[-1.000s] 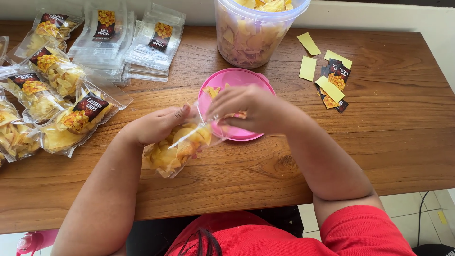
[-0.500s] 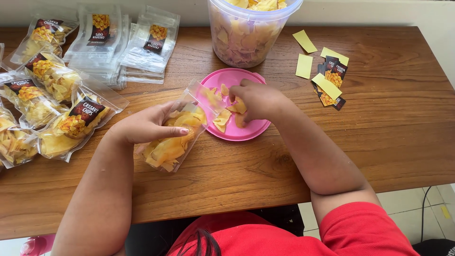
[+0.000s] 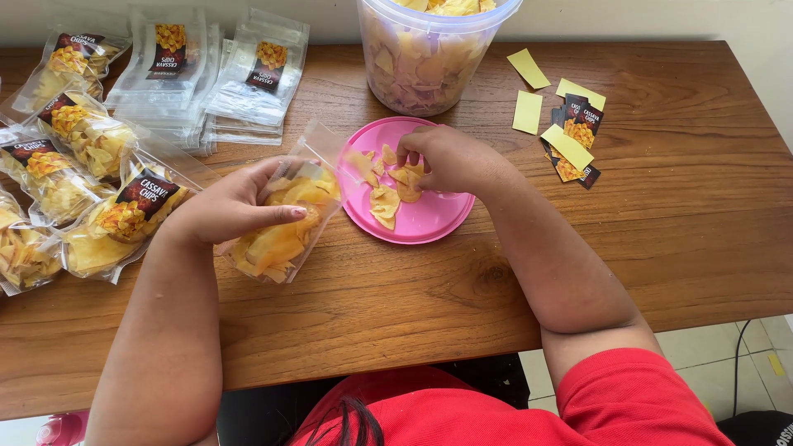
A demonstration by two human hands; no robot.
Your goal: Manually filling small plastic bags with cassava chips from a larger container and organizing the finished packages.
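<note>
Head view looks down on a wooden table (image 3: 661, 215). At its far edge stands a clear tub (image 3: 429, 58) full of yellow chips; filled, labelled packets (image 3: 99, 190) lie along the left, empty pouches (image 3: 248, 83) behind them. Near the middle sits a pink lid (image 3: 429, 221) bearing loose chips (image 3: 385, 201). Left hand (image 3: 231, 206) grasps a half-filled clear pouch (image 3: 281, 223), just beside the lid's left rim. Right hand (image 3: 446, 158) pinches chips on the lid. Small stickers (image 3: 570, 136) lie right.
</note>
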